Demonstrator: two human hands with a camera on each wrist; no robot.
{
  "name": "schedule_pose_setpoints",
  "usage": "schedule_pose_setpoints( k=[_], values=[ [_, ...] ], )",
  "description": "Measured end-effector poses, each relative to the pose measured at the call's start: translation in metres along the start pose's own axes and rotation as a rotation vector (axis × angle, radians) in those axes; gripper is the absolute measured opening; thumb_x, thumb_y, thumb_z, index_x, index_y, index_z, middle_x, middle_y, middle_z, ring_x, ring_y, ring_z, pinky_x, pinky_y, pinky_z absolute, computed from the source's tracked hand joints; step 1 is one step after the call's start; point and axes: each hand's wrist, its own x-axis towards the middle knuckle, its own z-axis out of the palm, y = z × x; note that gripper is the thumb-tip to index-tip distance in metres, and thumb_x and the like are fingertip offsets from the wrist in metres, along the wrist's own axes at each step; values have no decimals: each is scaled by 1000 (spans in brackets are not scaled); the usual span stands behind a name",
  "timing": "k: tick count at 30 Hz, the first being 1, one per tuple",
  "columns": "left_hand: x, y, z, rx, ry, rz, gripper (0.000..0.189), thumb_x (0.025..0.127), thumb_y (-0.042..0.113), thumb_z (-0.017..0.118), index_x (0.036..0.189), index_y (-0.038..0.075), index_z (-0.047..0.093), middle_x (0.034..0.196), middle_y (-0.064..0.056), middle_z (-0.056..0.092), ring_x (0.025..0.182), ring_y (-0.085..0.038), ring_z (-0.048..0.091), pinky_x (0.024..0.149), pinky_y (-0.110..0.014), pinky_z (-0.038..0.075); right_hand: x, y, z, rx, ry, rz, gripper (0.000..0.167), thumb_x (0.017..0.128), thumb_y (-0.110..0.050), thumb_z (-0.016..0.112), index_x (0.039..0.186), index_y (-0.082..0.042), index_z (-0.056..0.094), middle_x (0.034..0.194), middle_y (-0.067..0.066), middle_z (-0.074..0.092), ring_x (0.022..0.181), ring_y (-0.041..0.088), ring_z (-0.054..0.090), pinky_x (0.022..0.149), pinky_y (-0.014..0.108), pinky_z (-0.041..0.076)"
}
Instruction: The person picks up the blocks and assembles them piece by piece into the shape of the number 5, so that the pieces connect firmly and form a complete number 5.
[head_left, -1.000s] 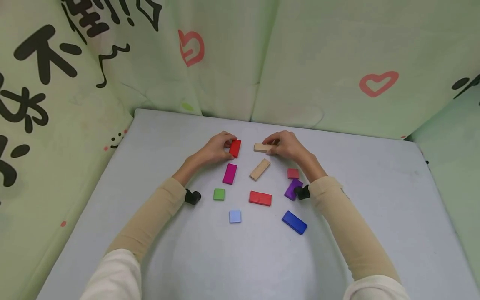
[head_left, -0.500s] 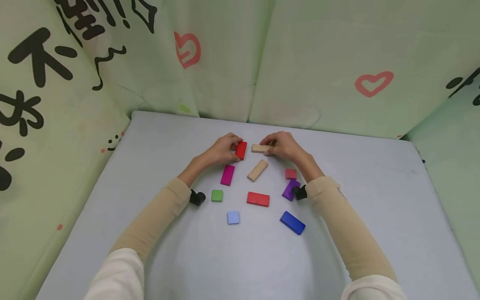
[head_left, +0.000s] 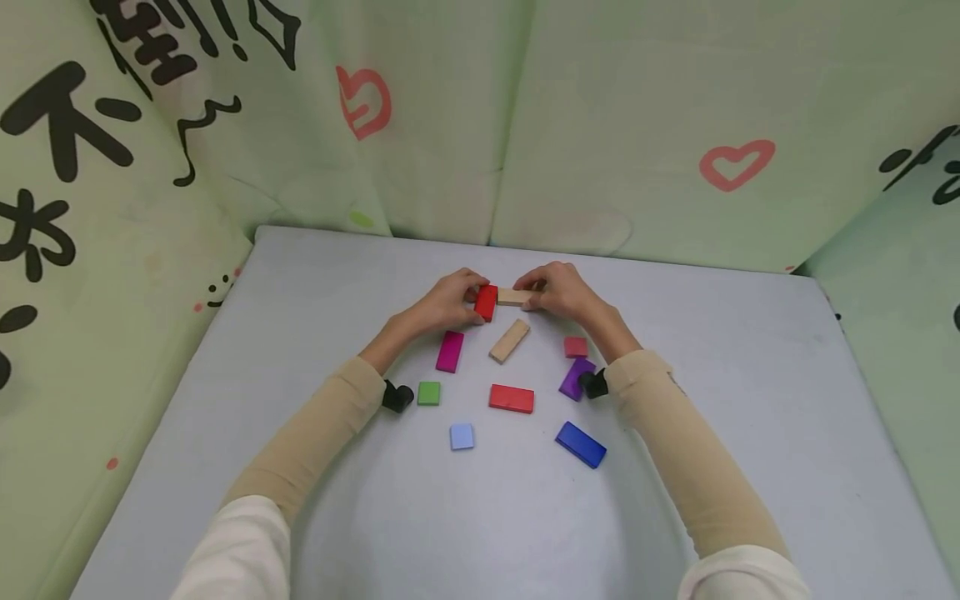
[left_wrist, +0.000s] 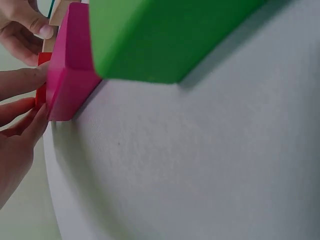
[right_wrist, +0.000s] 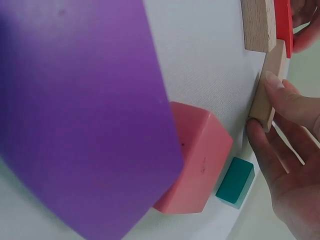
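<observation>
At the back of the table, my left hand (head_left: 450, 302) pinches a red block (head_left: 486, 303) between thumb and fingers. Its right side stands right at the left end of a plain wooden block (head_left: 513, 297), which my right hand (head_left: 562, 292) pinches at the other end. The right wrist view shows that wooden block (right_wrist: 270, 90) lying along the table under my right thumb. A second wooden block (head_left: 509, 341) lies slanted just in front. To its left is a magenta block (head_left: 450, 352). Beside my right hand sits a teal block (right_wrist: 237, 180), hidden in the head view.
Nearer me lie a green block (head_left: 429, 393), a light blue block (head_left: 462, 437), another red block (head_left: 512, 398) and a blue block (head_left: 581, 444). Under my right wrist are a pinkish-red block (head_left: 575, 347) and a purple block (head_left: 577, 379). A printed curtain (head_left: 435, 192) hangs behind the table.
My left hand has slid the red block to the right, closing the gap to the wooden block's end. My right hand keeps its hold in place; the head view has shifted slightly.
</observation>
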Motion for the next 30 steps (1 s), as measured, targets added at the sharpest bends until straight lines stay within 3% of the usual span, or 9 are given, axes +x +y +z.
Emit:
schedule_pose_setpoints(
  k=[11, 30],
  values=[
    [2, 0, 4, 28, 20, 17, 66, 89, 8, 80, 148, -1, 51, 141, -15, 54, 119, -26, 56, 103, -35, 53, -1, 0, 1, 11, 4, 13, 32, 92, -9, 76, 124, -5, 75, 118, 15, 72, 106, 28, 58, 92, 41, 49],
    [-1, 5, 7, 76, 20, 42, 65, 90, 8, 78, 148, -5, 50, 143, -18, 53, 124, -30, 57, 106, -37, 51, -2, 2, 1, 26, 17, 16, 32, 91, -8, 76, 123, -6, 75, 119, 15, 72, 106, 29, 58, 93, 41, 49]
  ],
)
